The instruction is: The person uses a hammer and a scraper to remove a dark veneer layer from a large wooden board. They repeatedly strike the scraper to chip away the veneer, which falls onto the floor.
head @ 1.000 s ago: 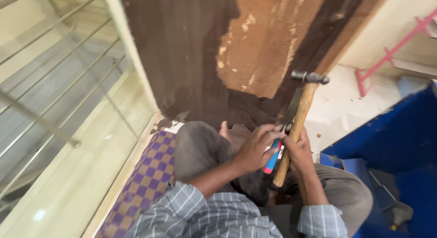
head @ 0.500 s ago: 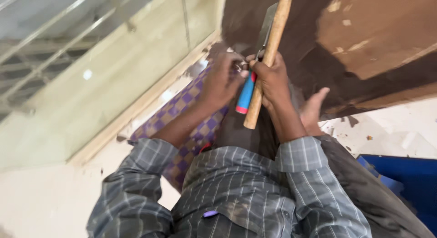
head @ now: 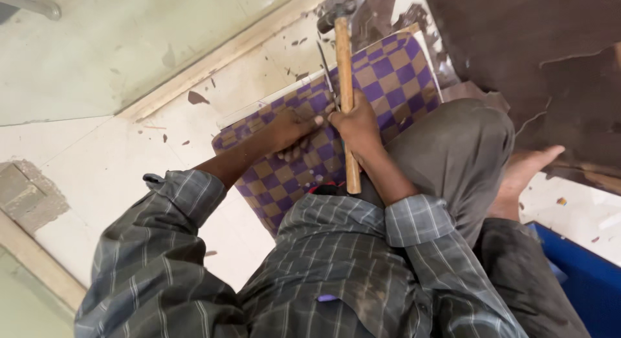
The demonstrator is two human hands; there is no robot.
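Observation:
My right hand (head: 357,126) is closed around the wooden handle of a hammer (head: 345,66). The hammer's metal head (head: 339,12) points away from me, near the mat's far edge. My left hand (head: 294,130) lies just left of it on a purple and tan checkered mat (head: 394,73). Its fingers curl at the base of a thin metal blade (head: 325,67) that sticks out beside the hammer handle. The blade's own handle is hidden between my hands. I am crouched, with my grey-trousered knee (head: 453,150) beside the hands.
A dark brown floor covering (head: 517,47), partly peeled, lies at the upper right, and my bare foot (head: 527,173) rests on its edge. A wooden strip (head: 226,47) borders a glass panel (head: 97,47) at the upper left. A blue container (head: 582,280) sits at the lower right. Dark chips litter the pale floor.
The view has swung down toward the floor. Both hands, still together on the hammer and blade, now sit low over the checkered mat; the blue tool handle no longer shows.

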